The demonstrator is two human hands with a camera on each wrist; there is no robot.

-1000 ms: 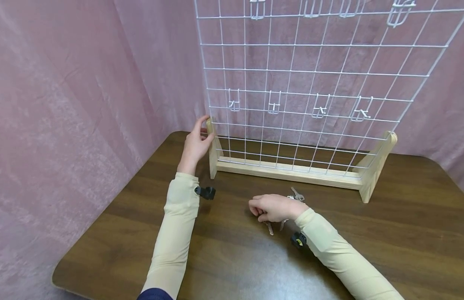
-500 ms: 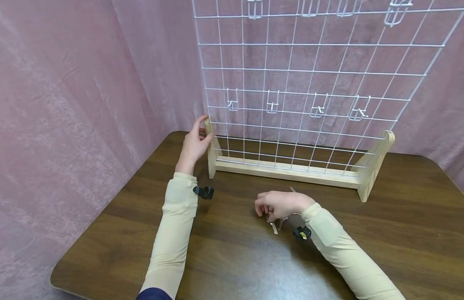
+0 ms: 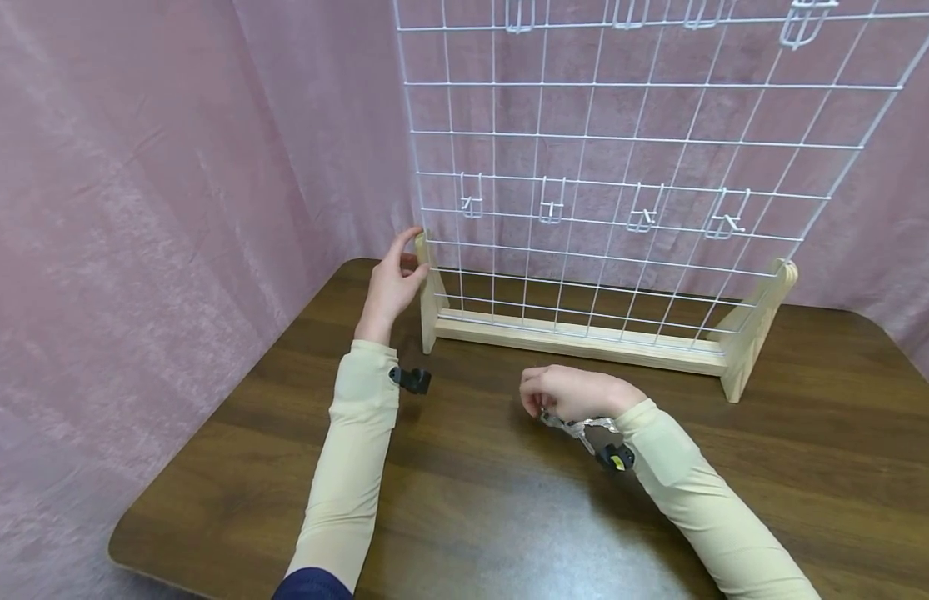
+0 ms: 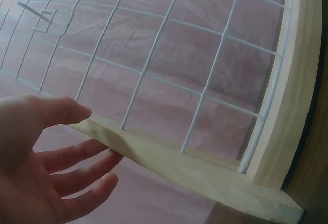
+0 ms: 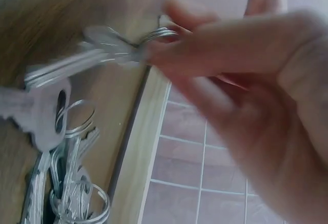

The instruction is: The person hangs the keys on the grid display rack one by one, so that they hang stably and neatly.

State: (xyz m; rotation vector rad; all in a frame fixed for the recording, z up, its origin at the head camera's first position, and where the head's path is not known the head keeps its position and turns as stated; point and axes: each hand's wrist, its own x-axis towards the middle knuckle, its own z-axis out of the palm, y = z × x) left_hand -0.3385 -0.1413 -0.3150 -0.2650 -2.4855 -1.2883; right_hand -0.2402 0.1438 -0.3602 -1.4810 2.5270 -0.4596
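My left hand [image 3: 392, 292] holds the top of the rack's left wooden upright [image 3: 428, 321]. In the left wrist view its thumb lies on one side of the wood and its fingertips touch the other. In front of the rack, my right hand [image 3: 580, 393] pinches a split key ring [image 5: 158, 34] between thumb and fingers; blurred keys [image 5: 77, 62] hang from it. More silver keys [image 5: 43, 111] and a bunch of keys and rings [image 5: 77, 198] show beside them. The head view shows several keys [image 3: 576, 429] just below the hand, partly hidden by it.
A white wire grid [image 3: 584, 133] stands in the wooden base [image 3: 576, 340]. Small hooks [image 3: 551, 210] sit in a lower row, with larger ones [image 3: 627, 12] near the top. Pink curtain [image 3: 194, 217] surrounds the brown table [image 3: 284, 467].
My right hand has moved to the right and slightly up in the head view, and the keys beneath it have shifted with it. My left hand stays on the upright.
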